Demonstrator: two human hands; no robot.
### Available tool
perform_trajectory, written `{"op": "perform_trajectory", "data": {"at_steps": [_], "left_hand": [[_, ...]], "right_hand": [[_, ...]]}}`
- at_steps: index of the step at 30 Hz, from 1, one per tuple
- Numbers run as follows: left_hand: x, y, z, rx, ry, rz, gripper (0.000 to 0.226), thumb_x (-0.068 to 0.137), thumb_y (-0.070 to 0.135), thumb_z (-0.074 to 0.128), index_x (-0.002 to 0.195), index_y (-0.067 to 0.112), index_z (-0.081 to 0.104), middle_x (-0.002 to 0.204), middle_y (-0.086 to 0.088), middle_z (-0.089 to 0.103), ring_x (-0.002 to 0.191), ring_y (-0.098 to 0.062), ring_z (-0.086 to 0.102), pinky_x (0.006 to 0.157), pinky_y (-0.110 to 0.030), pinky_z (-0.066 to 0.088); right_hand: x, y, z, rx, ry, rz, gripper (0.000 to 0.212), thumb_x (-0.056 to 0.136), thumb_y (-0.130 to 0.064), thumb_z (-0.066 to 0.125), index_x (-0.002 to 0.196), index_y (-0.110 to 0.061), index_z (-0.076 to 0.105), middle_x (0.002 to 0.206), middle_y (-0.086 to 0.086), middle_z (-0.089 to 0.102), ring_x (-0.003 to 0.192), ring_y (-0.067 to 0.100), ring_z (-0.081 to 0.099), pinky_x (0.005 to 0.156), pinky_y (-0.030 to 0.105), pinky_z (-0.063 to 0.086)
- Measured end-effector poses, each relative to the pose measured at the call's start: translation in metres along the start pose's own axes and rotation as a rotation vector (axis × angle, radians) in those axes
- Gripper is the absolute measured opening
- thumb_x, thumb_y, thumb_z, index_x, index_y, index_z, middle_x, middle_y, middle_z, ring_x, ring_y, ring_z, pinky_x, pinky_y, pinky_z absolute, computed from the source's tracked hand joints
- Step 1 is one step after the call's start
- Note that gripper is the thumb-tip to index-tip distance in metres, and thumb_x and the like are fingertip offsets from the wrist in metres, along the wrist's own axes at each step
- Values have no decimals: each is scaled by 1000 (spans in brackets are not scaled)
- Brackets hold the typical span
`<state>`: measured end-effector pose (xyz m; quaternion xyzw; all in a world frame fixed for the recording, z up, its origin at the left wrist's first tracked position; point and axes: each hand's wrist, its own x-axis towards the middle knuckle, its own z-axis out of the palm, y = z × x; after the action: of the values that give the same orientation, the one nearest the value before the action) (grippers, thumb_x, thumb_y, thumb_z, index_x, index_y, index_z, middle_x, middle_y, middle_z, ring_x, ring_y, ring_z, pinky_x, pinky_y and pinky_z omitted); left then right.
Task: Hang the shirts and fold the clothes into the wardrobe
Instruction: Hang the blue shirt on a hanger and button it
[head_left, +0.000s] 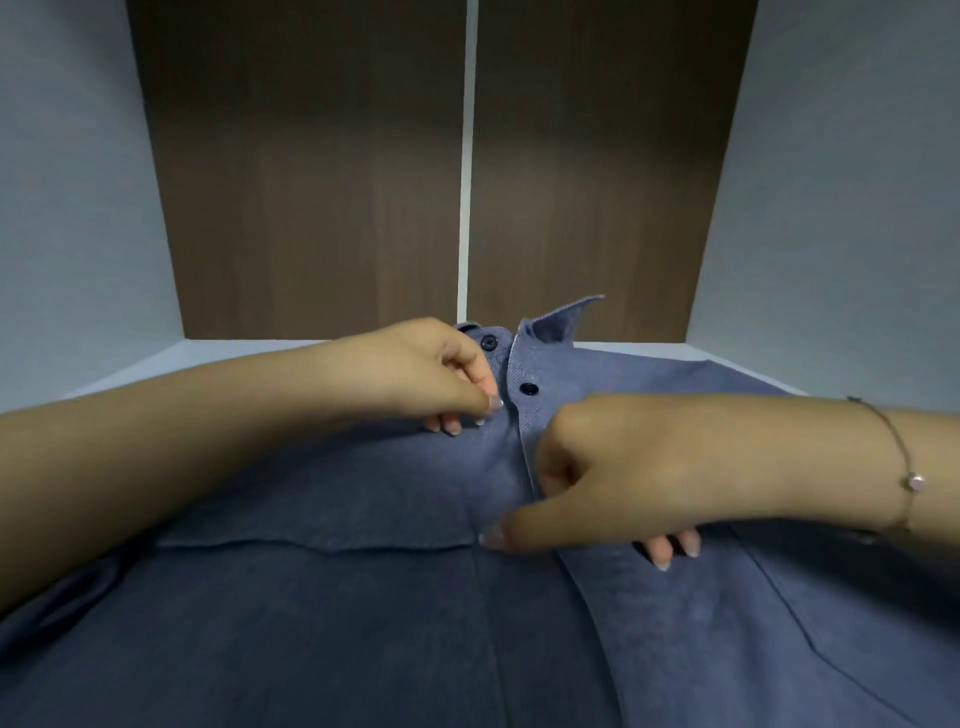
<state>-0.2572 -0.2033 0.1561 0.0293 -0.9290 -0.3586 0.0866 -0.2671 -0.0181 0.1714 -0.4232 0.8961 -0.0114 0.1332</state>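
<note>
A blue button-up shirt (363, 597) lies spread across the white shelf (156, 358) of the wardrobe, collar toward the back, with two dark buttons showing near the neck. My left hand (431, 369) pinches the left edge of the shirt's front placket just below the collar. Lower down, my right hand (618, 467) grips the right placket edge, fingers curled into the cloth and thumb lying along the fabric. A thin bracelet circles my right wrist.
The wardrobe compartment has a dark brown wooden back panel (322, 182) split by a white vertical strip (467, 156), and pale grey side walls (78, 182). The shirt covers most of the shelf and hangs toward me.
</note>
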Motion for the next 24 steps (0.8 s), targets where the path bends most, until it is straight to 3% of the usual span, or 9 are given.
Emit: {"op": "perform_trajectory", "data": {"at_steps": [5,8,11,14,16,19,24], "left_hand": [[-6,6,3,40,-60,11,12,88,15,68,76,17,67,61,8,68,50,-2,59,47,-13,45],[-12,14,7,48,-134,40,10,89,17,67,79,16,69,64,7,70,51,-1,59,48,-13,45],[-20,20,11,47,-205,100,5,89,21,68,88,18,72,74,8,73,61,-2,63,55,-14,48],[-29,24,18,2,-356,180,14,89,22,67,101,21,73,75,14,71,69,3,63,63,-12,48],[-33,27,27,6,-426,200,17,90,25,66,106,21,72,67,22,66,64,9,58,62,-7,45],[-29,30,42,17,-374,243,20,88,29,68,105,19,73,60,23,60,55,8,52,57,-6,41],[-22,35,59,33,-300,310,11,78,23,80,81,16,72,52,18,60,48,6,51,51,-7,38]], "right_hand": [[-10,5,3,-22,15,139,49,85,-46,51,83,2,64,51,10,65,41,21,61,41,20,48],[-18,17,6,42,100,100,37,86,-34,51,73,-1,63,53,8,67,42,18,63,40,18,45],[-24,33,8,274,166,63,23,87,-16,50,71,-2,59,59,9,68,44,19,64,41,20,47],[-31,48,13,586,224,87,27,91,-4,45,66,-2,54,58,13,66,46,22,64,42,22,50],[-33,55,16,666,235,117,32,93,-4,44,62,-3,53,56,13,65,45,22,64,42,23,51],[-32,57,16,647,212,159,28,88,-6,46,62,-2,53,53,11,62,42,19,61,40,22,50],[-25,54,15,472,158,191,23,83,-16,49,63,-8,55,44,3,56,33,15,54,34,19,41]]}}
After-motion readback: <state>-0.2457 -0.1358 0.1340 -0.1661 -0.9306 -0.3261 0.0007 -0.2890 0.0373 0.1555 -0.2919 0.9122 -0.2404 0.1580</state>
